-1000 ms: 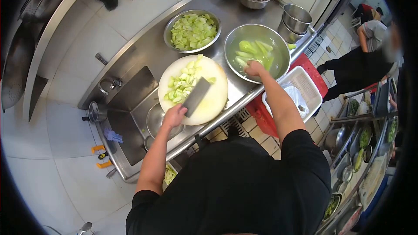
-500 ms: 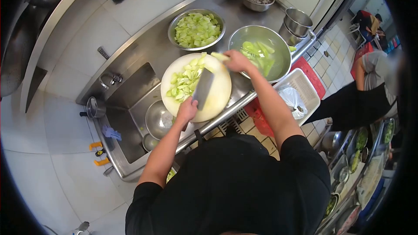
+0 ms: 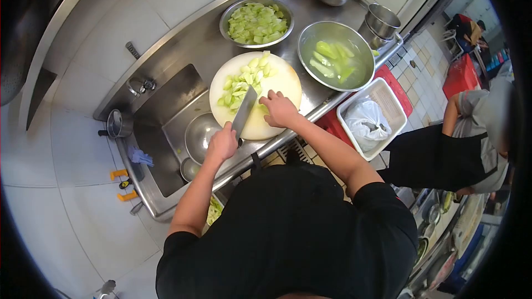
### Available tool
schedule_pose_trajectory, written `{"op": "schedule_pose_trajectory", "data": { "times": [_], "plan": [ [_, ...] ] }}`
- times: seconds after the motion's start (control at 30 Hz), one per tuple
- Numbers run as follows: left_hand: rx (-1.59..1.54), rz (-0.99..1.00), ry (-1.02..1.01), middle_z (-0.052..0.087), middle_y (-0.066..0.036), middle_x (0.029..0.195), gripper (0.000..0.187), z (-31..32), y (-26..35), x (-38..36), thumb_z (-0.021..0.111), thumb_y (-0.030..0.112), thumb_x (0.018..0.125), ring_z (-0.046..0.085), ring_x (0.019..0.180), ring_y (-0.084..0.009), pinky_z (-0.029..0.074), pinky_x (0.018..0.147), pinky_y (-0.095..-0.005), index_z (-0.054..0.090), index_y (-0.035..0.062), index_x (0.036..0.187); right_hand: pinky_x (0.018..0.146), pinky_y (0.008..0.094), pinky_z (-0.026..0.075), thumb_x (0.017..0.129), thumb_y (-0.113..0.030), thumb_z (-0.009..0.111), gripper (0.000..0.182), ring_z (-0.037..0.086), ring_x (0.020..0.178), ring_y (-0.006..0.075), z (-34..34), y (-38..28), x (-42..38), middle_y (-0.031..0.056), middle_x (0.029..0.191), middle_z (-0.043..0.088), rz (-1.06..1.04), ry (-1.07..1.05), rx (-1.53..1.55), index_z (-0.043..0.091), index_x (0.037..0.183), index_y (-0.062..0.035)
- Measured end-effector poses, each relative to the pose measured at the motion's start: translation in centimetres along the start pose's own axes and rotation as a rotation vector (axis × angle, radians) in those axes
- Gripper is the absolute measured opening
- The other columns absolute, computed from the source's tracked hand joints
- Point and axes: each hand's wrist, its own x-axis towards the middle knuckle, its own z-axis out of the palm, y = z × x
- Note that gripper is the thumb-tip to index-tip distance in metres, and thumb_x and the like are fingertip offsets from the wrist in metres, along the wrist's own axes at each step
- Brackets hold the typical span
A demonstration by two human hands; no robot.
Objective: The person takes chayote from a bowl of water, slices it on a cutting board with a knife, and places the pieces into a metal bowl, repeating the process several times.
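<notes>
Fingers of the left hand (image 3: 223, 144) are wrapped tight around the handle of a cleaver (image 3: 244, 112), closed on it at the near-left edge of the round white cutting board (image 3: 280, 80). The cleaver's long axis runs from the handle at near left up to the far right, its blade lying across the board's near half and pointing toward the far end of the counter. The right hand (image 3: 280, 109) rests palm down on the board just right of the blade, fingers curled and pressed on a pale green vegetable piece (image 3: 262, 108) that is mostly hidden beneath them; whether it is gripped or only pinned cannot be told. Chopped green pieces (image 3: 244, 80) lie heaped on the far-left part of the board.

All of this sits on a stainless steel counter (image 3: 194, 58) with a sink (image 3: 166, 111) at the left holding an empty steel bowl (image 3: 200, 135). Beyond the board stand a bowl of cut greens (image 3: 256, 21) and, to the right, a bowl of whole stalks in water (image 3: 335, 55). A white crate (image 3: 388, 102) with a plastic bag sits on the tiled floor at right, near another person in a dark apron (image 3: 443, 155). No writing can be read.
</notes>
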Motion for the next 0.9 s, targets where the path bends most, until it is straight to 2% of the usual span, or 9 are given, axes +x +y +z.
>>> {"op": "schedule_pose_trajectory", "data": {
  "times": [0.07, 0.17, 0.33, 0.4, 0.63, 0.73, 0.9],
  "plan": [
    [-0.001, -0.027, -0.023, 0.068, -0.036, 0.102, 0.027, 0.8, -0.3, -0.7, 0.050, 0.020, 0.101, 0.066, 0.100, -0.0531, 0.050, 0.092, -0.0596, 0.052, -0.0002, 0.119, 0.092, 0.0463, 0.057, 0.082, -0.018, 0.072, 0.054, 0.062, 0.114, 0.0397, 0.7, -0.4, 1.3, 0.0185, 0.128, 0.059, 0.033, -0.138, -0.005, 0.059, 0.134, -0.0108],
    [0.025, -0.008, -0.063, 0.068, -0.036, 0.102, 0.027, 2.3, -1.1, -0.5, 0.050, 0.020, 0.101, 0.066, 0.099, -0.0533, 0.050, 0.091, -0.0602, 0.052, 0.0000, 0.119, 0.092, 0.0459, 0.058, 0.080, -0.009, 0.069, 0.055, 0.064, 0.112, 0.0404, 1.0, -0.1, 2.3, 0.0181, 0.127, 0.061, -0.009, -0.162, -0.017, 0.061, 0.134, -0.0126],
    [0.066, -0.020, -0.056, 0.069, -0.035, 0.103, 0.027, 0.8, 0.7, -2.1, 0.050, 0.019, 0.100, 0.067, 0.100, -0.0520, 0.050, 0.091, -0.0603, 0.053, 0.0009, 0.119, 0.093, 0.0446, 0.058, 0.074, -0.003, 0.074, 0.060, 0.068, 0.111, 0.0380, 0.3, -0.7, 2.0, 0.0185, 0.128, 0.063, -0.125, -0.251, 0.007, 0.062, 0.132, -0.0097],
    [0.071, -0.028, -0.053, 0.069, -0.035, 0.102, 0.026, 1.9, 0.5, -1.7, 0.051, 0.019, 0.100, 0.067, 0.100, -0.0516, 0.051, 0.090, -0.0602, 0.053, 0.0013, 0.120, 0.092, 0.0439, 0.058, 0.071, -0.001, 0.076, 0.060, 0.070, 0.111, 0.0368, 0.2, -1.5, 1.7, 0.0184, 0.129, 0.064, -0.131, -0.253, -0.015, 0.062, 0.130, -0.0074],
    [0.105, -0.049, -0.067, 0.070, -0.033, 0.103, 0.027, -1.2, 3.0, -2.9, 0.052, 0.020, 0.100, 0.068, 0.101, -0.0505, 0.051, 0.089, -0.0607, 0.053, 0.0034, 0.121, 0.090, 0.0432, 0.059, 0.078, 0.000, 0.073, 0.048, 0.071, 0.109, 0.0360, 1.5, -1.5, 2.0, 0.0171, 0.123, 0.066, -0.116, -0.170, -0.005, 0.063, 0.125, -0.0052],
    [0.089, -0.046, -0.057, 0.069, -0.033, 0.104, 0.027, 1.9, 1.0, -1.9, 0.052, 0.021, 0.100, 0.068, 0.101, -0.0510, 0.051, 0.088, -0.0607, 0.053, 0.0034, 0.120, 0.090, 0.0429, 0.059, 0.081, 0.000, 0.069, 0.042, 0.071, 0.107, 0.0355, 2.1, -1.4, 2.1, 0.0167, 0.121, 0.067, -0.121, -0.155, -0.026, 0.065, 0.122, -0.0047],
    [0.116, -0.045, -0.096, 0.069, -0.033, 0.104, 0.027, 0.2, 2.0, -2.2, 0.052, 0.021, 0.100, 0.068, 0.100, -0.0512, 0.051, 0.088, -0.0606, 0.052, 0.0035, 0.120, 0.090, 0.0432, 0.058, 0.084, -0.001, 0.066, 0.037, 0.071, 0.106, 0.0353, 1.7, -1.3, 1.6, 0.0167, 0.118, 0.068, -0.126, -0.135, -0.007, 0.066, 0.121, -0.0047]
  ]
}}
